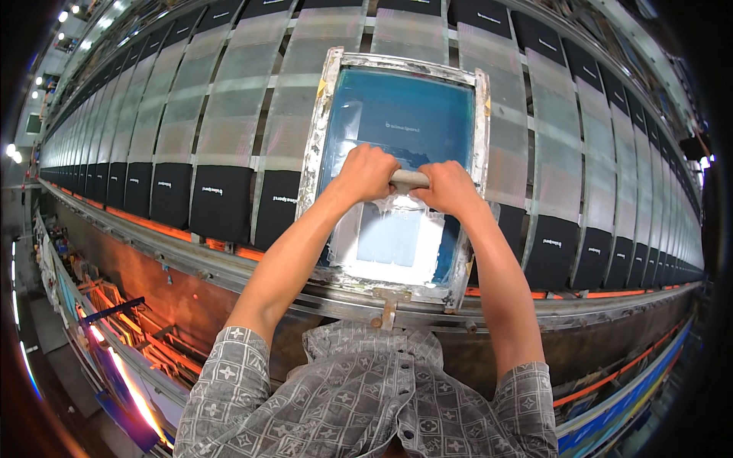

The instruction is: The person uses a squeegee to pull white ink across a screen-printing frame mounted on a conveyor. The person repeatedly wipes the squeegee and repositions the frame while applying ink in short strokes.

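A printing screen with a worn, paint-smeared frame lies in front of me on a long row of boards. Its blue mesh carries a small light print in the upper middle. My left hand and my right hand are both closed round the pale handle of a squeegee, one at each end. The squeegee sits over the middle of the mesh, its blade mostly hidden by the hands and glare. White ink covers the near part of the mesh, around a pale rectangle.
Long glassy boards run off to both sides. Black fabric pieces with small white prints lie on their near ends, others on the far ends. A metal rail passes along the near edge. Orange-lit bars and a glowing lamp are low at left.
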The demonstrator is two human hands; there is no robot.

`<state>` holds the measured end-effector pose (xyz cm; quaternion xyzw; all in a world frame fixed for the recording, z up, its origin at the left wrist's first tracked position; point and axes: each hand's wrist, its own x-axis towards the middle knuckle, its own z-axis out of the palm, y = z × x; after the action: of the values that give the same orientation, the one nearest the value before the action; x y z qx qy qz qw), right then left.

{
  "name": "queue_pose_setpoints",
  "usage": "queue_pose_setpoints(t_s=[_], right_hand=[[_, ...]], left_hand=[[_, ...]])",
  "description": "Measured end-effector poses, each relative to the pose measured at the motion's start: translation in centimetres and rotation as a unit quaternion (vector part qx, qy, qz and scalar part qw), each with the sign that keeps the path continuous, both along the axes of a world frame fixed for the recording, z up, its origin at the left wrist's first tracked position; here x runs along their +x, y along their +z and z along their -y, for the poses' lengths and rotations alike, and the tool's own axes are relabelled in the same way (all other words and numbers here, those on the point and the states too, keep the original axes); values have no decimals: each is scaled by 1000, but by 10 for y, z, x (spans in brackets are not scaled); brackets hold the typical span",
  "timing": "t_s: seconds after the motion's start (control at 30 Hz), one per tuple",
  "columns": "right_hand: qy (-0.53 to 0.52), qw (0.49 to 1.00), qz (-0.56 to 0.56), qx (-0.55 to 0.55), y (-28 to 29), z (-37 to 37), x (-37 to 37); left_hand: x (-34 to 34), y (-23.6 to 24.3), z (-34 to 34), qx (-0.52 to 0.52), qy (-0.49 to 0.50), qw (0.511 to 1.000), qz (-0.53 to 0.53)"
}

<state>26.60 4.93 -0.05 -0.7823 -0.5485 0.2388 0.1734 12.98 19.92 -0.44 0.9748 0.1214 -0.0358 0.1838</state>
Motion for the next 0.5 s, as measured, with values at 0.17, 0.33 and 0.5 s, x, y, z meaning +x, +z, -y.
queue_pose_setpoints(t_s=[0.17,0.33,0.5], right_hand=[[-3,1000,-13,-23,-3,2,-9],[49,997,18,58,-15,57,-66],[-58,984,-77,149,6,97,-65]], left_hand=[[-10,-7,6,0,17,999,30],[-73,-6,58,-30,-11,999,-18],[-90,10,63,-74,-15,996,-57]])
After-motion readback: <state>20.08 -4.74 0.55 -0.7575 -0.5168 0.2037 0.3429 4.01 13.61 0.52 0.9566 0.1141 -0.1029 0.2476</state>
